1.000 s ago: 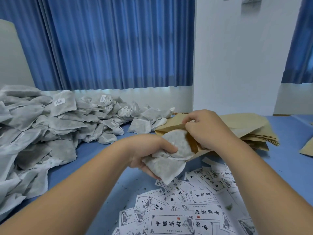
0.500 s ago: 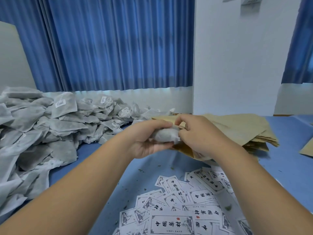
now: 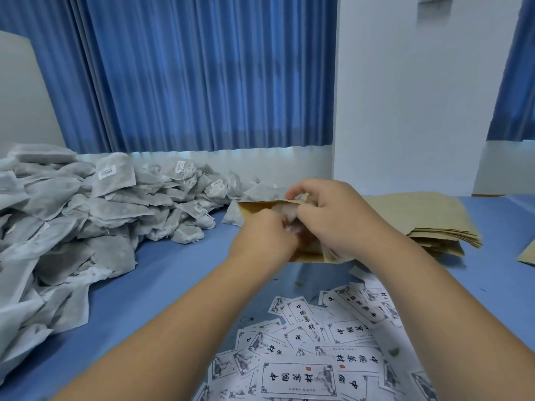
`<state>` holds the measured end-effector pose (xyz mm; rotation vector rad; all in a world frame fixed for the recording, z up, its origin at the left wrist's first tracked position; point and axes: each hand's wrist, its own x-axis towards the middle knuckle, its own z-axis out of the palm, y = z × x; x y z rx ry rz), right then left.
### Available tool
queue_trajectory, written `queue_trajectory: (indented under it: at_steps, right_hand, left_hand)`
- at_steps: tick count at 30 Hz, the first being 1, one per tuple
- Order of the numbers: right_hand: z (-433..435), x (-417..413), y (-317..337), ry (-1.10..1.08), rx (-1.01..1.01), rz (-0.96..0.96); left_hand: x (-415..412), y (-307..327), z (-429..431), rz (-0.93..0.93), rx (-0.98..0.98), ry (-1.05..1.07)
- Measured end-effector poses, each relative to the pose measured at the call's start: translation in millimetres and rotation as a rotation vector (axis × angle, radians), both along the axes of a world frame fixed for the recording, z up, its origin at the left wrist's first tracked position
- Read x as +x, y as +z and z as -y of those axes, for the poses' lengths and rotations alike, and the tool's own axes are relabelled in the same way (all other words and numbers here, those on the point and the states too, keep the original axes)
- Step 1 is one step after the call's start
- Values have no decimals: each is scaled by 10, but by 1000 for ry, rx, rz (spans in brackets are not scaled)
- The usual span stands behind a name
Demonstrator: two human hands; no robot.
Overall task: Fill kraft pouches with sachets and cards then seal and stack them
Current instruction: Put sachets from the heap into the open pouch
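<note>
One blurred sachet point(image 3: 283, 212), half inside pouch point(image 3: 252, 207)

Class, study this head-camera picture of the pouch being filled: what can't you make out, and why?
1. Head view: how far the sachet sits in the kraft pouch; the left hand and right hand cover it.
2. Head view: the sachet pile's full extent; cut by the left edge.
3. Head view: the sachet label print; too small.
</note>
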<state>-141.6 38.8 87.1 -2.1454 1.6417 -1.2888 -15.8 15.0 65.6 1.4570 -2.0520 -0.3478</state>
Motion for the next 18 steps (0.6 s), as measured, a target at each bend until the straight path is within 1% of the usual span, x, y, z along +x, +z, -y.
queue_trajectory:
  at_steps: [1, 2, 3, 6, 8, 10, 13, 18]
  right_hand:
    - [-12, 19, 1, -5, -3, -14]
    - [-23, 30, -2, -13, -5, -24]
    - [-31, 37, -11, -24, -5, -35]
    - [-30, 47, -54, -70, -24, -86]
    - [-23, 78, -83, -90, -38, -108]
    - [-21, 134, -109, -93, -44, -123]
    - [-29, 245, -167, -81, -42, -170]
    - [-93, 479, -267, -64, -40, -277]
  left_hand:
    - [5, -28, 36, 102, -70, 53]
    - [23, -61, 58, 140, -110, 83]
    - [43, -103, 86, 140, -117, 71]
    - [137, -199, 86, -98, -126, -111]
    - [244, -243, 51, -149, -191, -180]
    - [396, -282, 33, -137, -244, -193]
    - [687, -335, 40, -147, -241, -115]
    - [1179, -513, 130, -223, -156, 124]
